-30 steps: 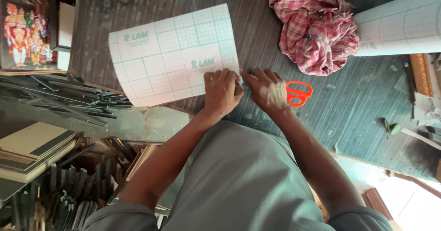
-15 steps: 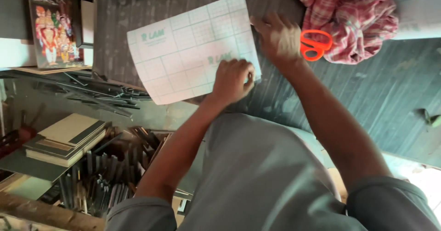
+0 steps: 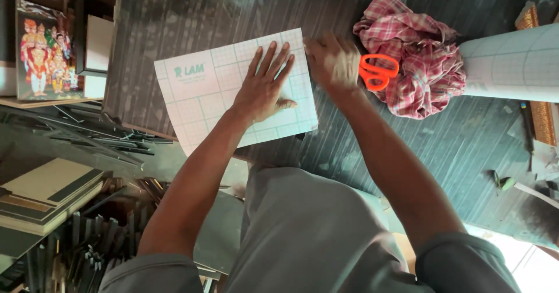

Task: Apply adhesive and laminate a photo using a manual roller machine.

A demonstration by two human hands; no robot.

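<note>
A white sheet with a green grid (image 3: 204,95) lies on the dark ribbed worktop (image 3: 454,147). My left hand (image 3: 265,83) rests flat on the sheet with fingers spread, pressing it down. My right hand (image 3: 332,63) is at the sheet's upper right edge, blurred, gripping scissors with orange handles (image 3: 378,71). The scissor blades are hidden behind the hand. Both forearms reach out over my grey clothing.
A crumpled red checked cloth (image 3: 419,54) lies just right of the scissors. A roll of the same gridded sheet (image 3: 512,63) extends off the right. At left are a colourful framed picture (image 3: 39,51), loose dark strips (image 3: 87,136) and stacked boards (image 3: 46,194).
My left hand has opened from a curled fist to a flat palm on the sheet. My right hand with the scissors stays at the sheet's right edge, now blurred.
</note>
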